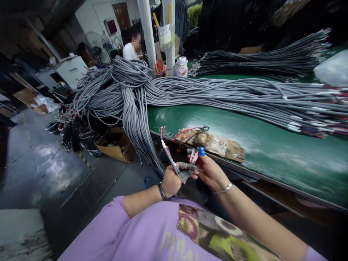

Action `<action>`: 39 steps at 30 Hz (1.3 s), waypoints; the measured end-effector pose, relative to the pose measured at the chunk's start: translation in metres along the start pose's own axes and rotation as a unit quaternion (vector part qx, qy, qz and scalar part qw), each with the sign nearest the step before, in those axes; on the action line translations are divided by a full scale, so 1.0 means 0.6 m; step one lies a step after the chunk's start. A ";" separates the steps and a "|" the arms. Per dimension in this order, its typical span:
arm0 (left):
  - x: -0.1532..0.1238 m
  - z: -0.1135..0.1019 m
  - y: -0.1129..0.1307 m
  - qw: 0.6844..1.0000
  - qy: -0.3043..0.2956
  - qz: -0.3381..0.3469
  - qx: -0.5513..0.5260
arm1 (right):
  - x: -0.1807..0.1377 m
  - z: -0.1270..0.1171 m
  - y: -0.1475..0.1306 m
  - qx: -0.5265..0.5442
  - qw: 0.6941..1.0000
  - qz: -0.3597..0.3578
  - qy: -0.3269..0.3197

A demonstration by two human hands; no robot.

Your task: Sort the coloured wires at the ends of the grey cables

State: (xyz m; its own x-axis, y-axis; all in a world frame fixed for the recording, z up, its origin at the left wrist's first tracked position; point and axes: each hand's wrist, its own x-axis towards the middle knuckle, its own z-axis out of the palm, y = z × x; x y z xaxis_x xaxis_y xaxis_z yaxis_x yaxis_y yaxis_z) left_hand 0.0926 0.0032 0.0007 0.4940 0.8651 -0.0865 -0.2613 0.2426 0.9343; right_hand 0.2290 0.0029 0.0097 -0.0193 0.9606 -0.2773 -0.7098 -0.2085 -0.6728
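My left hand (172,181) is closed around a grey cable (169,157), whose upper end has a white sleeve and a fan of thin coloured wires (162,132). Grey coverings wrap the thumb and finger of this hand. Close beside it on the right, my right hand (212,172) wears a blue cover on one fingertip. Between its fingers it pinches a small pale pink piece (194,156), perhaps a clip; its kind is unclear. The fingertips of both hands nearly meet, and what lies between them is partly hidden.
A taped wooden board (231,149) with red and black wires lies at the edge of the green table (272,159). Long bundles of grey cable (206,90) cross the table and hang over its left end. A cardboard box (116,146) stands below. Another person (131,50) is behind.
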 end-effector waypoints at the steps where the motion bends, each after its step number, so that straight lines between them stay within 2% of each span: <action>1: 0.000 -0.001 -0.002 1.000 0.002 -0.003 -0.001 | -0.001 -0.001 0.001 0.005 1.000 0.003 -0.002; 4: -0.002 -0.007 -0.009 1.000 0.010 -0.001 -0.011 | -0.003 -0.009 0.004 0.027 1.000 0.005 -0.002; 8: -0.010 -0.020 -0.014 1.000 0.003 0.002 0.010 | -0.007 -0.041 0.009 0.013 1.000 0.005 0.021; 12: -0.015 -0.025 -0.014 0.998 -0.012 -0.011 0.062 | -0.015 -0.079 0.016 -0.064 0.995 -0.023 0.071; 16: -0.019 -0.027 -0.020 0.998 -0.006 0.014 0.065 | -0.040 -0.097 0.020 -0.169 0.978 -0.047 0.111; 19: -0.028 -0.026 -0.025 0.997 -0.033 -0.027 0.059 | -0.066 -0.088 0.018 -0.285 0.949 -0.083 0.101; 22: -0.042 -0.023 -0.027 0.990 -0.084 -0.084 0.077 | -0.088 -0.062 0.016 -0.377 0.916 -0.131 0.032; 26: -0.055 -0.020 -0.030 0.984 -0.120 -0.097 0.091 | -0.104 -0.023 0.023 -0.418 0.891 -0.163 -0.064; 30: -0.057 -0.022 -0.034 0.980 -0.148 -0.085 0.104 | -0.106 -0.005 0.040 -0.419 0.889 -0.137 -0.128; 34: -0.055 -0.027 -0.032 0.975 -0.187 -0.016 0.117 | -0.103 -0.009 0.054 -0.418 0.888 -0.159 -0.111; 39: -0.059 -0.043 -0.032 0.959 -0.230 -0.016 0.163 | -0.107 -0.030 0.055 -0.398 0.902 -0.165 -0.034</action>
State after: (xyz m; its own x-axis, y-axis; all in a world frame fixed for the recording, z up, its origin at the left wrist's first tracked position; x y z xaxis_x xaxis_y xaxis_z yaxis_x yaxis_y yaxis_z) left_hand 0.0587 -0.0208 -0.0229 0.8309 0.5559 -0.0254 -0.0038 0.0513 0.9987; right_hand 0.2194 -0.0688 -0.0073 0.0385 0.9978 0.0535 0.0453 0.0518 -0.9976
